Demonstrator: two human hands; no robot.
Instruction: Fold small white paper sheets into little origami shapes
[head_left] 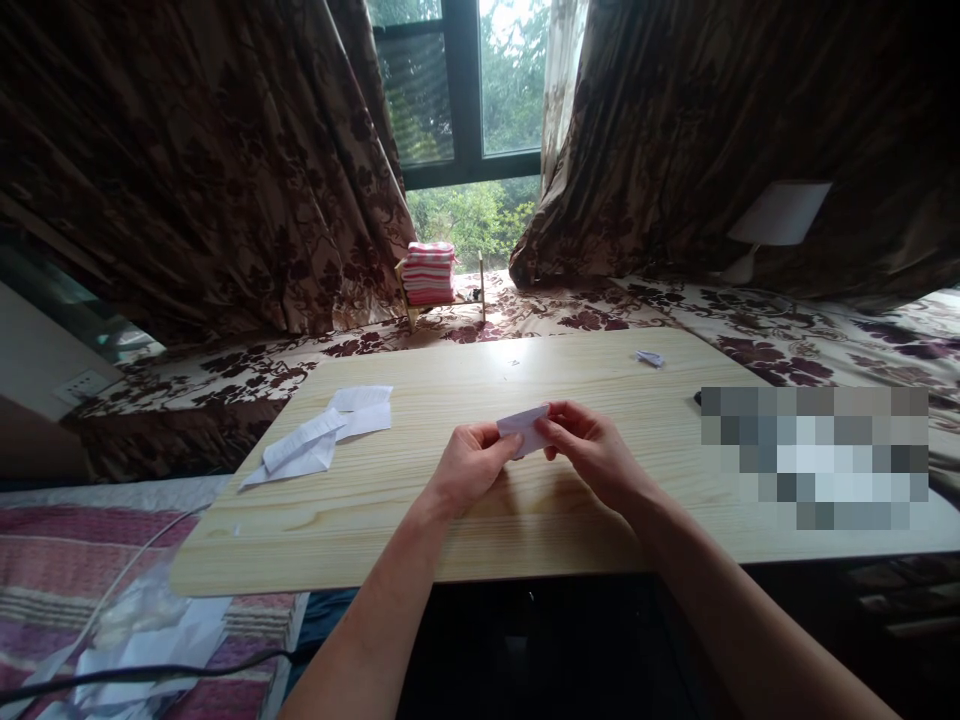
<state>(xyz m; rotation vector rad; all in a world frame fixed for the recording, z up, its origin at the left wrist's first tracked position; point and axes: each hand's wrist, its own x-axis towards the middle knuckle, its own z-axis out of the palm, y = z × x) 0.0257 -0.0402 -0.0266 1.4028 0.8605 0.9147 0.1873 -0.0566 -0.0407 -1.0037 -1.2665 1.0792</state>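
A small white slip of paper (523,428) is held just above the light wooden tabletop (450,520), near its middle. My left hand (469,466) pinches the slip's left end with thumb and fingers closed. My right hand (592,448) pinches its right end from above, fingers curled together. Both forearms reach in from the bottom edge. To the left, a loose pile of white paper strips (319,440) lies on the table, apart from both hands.
A tiny folded paper piece (649,358) lies near the table's far edge. A blurred patch (814,455) covers the right side. Behind are floral curtains, a window, a small wooden stand with striped cloth (429,272) and a white lamp (776,215). Plastic and a cable (142,640) lie at lower left.
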